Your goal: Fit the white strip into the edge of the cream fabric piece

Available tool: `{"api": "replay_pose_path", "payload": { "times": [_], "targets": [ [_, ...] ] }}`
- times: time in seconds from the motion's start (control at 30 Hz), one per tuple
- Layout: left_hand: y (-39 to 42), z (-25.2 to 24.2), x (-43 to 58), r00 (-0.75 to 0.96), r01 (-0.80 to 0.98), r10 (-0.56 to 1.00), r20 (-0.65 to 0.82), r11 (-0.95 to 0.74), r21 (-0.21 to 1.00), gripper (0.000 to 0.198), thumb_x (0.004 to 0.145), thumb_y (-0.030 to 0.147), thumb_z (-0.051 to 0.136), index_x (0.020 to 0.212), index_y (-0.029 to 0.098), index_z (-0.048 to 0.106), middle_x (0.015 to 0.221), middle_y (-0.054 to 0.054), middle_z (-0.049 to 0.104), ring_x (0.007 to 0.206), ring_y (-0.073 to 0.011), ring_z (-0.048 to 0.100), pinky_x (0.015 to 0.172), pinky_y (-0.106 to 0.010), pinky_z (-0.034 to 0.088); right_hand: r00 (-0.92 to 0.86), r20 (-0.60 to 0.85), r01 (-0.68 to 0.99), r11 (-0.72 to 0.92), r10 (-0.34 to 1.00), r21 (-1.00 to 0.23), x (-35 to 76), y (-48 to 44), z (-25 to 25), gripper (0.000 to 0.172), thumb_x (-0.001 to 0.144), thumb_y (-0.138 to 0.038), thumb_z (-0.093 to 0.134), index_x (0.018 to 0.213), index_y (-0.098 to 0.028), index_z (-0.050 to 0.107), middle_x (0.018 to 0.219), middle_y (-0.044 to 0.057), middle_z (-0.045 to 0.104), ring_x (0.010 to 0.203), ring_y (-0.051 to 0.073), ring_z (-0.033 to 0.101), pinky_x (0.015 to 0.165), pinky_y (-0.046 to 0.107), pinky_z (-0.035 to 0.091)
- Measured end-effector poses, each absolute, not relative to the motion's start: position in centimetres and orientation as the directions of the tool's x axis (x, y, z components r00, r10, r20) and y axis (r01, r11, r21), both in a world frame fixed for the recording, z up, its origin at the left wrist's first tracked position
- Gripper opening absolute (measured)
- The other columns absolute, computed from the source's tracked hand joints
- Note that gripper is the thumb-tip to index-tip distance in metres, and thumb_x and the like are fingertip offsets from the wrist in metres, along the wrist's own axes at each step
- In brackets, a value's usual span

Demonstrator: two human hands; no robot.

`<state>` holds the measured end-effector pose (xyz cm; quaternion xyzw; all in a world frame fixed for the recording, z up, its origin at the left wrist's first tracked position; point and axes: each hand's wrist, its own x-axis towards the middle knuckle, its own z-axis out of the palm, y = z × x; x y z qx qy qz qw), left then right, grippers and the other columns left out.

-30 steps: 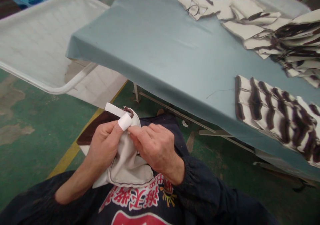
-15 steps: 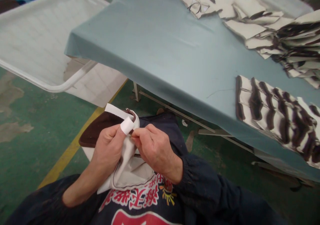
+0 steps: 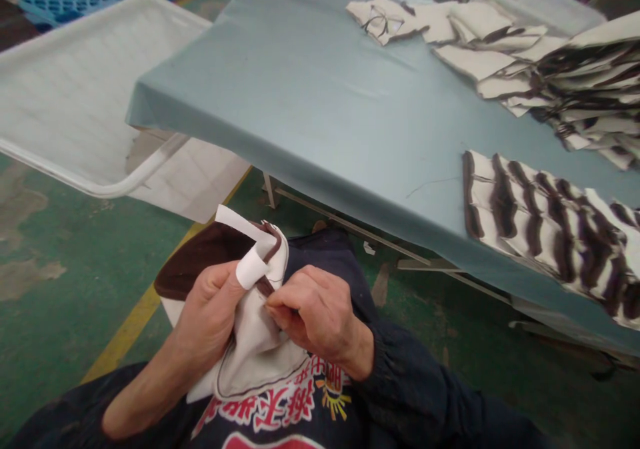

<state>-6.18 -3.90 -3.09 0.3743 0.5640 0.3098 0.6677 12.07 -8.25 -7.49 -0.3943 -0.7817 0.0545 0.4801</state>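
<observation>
A cream fabric piece (image 3: pixel 253 332) with dark brown parts hangs over my lap, sewn and partly folded. My left hand (image 3: pixel 213 309) is closed on its near-left side, thumb on top. White tape (image 3: pixel 251 268) covers the tip of that thumb. A white strip (image 3: pixel 243 224) sticks up from the cloth's upper edge, beside a brown trim. At the lower end of this trim, my right hand (image 3: pixel 317 312) pinches the cloth between thumb and forefinger. Whether a thread is also in that pinch is too small to tell.
A table with a grey-blue cover (image 3: pixel 300 96) stands ahead, its edge close beyond my hands. On it lie a row of cream-and-brown pieces (image 3: pixel 540 222), a loose heap of similar pieces (image 3: pixel 575 82) and glasses (image 3: pixel 384 21). A white tub (image 3: pixel 95 89) stands left.
My right hand has shifted slightly down and right along the cloth, still pinching. More of the brown trim shows between my hands. My left hand keeps its hold, a little lower.
</observation>
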Motion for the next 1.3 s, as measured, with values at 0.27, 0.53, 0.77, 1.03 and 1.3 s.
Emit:
{"api": "replay_pose_path", "payload": {
  "times": [0.27,0.53,0.77,1.03,1.3],
  "targets": [
    [-4.4,-3.3,-6.1,0.149,0.028,0.838,-0.525,0.528,0.849,0.056,0.069,0.066,0.102,0.059,0.021,0.07,0.059,0.001,0.058,0.055,-0.0144,0.043,0.046,-0.022,0.034,-0.195,0.699,0.636,0.632,0.688,-0.444,12.5,-8.0,-5.3,0.024,0.13,-0.029,0.051,0.119,-0.019,0.07,0.089,0.002,0.085,0.069,0.015,0.071,0.066,0.033,0.051],
    [-4.4,-2.0,-5.6,0.114,0.015,0.847,-0.519,0.521,0.853,0.054,0.062,0.058,0.108,0.055,0.02,0.07,0.053,0.004,0.052,0.051,-0.0102,0.032,0.042,-0.02,0.026,-0.276,0.68,0.713,0.619,0.68,-0.33,12.9,-8.2,-4.2,0.037,0.131,-0.021,0.044,0.114,-0.019,0.077,0.07,-0.003,0.069,0.061,0.017,0.056,0.06,0.037,0.042],
    [-4.5,-2.7,-4.8,0.154,-0.117,0.778,-0.609,0.626,0.771,0.064,0.053,0.065,0.112,0.051,0.021,0.065,0.054,0.001,0.059,0.054,-0.0139,0.047,0.046,-0.022,0.045,-0.302,0.684,0.656,0.666,0.664,-0.356,13.2,-7.7,-4.3,0.034,0.129,-0.02,0.049,0.112,-0.018,0.078,0.074,-0.002,0.068,0.064,0.017,0.056,0.061,0.035,0.043],
    [-4.0,-2.7,-5.0,0.213,-0.105,0.752,-0.624,0.653,0.75,0.069,0.049,0.073,0.115,0.057,0.019,0.073,0.052,0.002,0.059,0.054,-0.0141,0.05,0.046,-0.02,0.047,-0.283,0.687,0.587,0.687,0.669,-0.427,13.3,-7.6,-5.3,0.027,0.129,-0.02,0.05,0.117,-0.019,0.074,0.079,-0.002,0.073,0.066,0.015,0.065,0.064,0.031,0.051],
    [-3.7,-3.0,-6.1,0.211,0.012,0.81,-0.547,0.558,0.83,0.056,0.068,0.064,0.106,0.06,0.018,0.074,0.058,0.0,0.063,0.052,-0.0113,0.044,0.042,-0.018,0.035,-0.254,0.669,0.604,0.655,0.698,-0.454,13.8,-7.2,-4.4,0.028,0.132,-0.028,0.047,0.12,-0.018,0.071,0.083,0.0,0.081,0.065,0.015,0.067,0.063,0.032,0.051]
  ]
}}
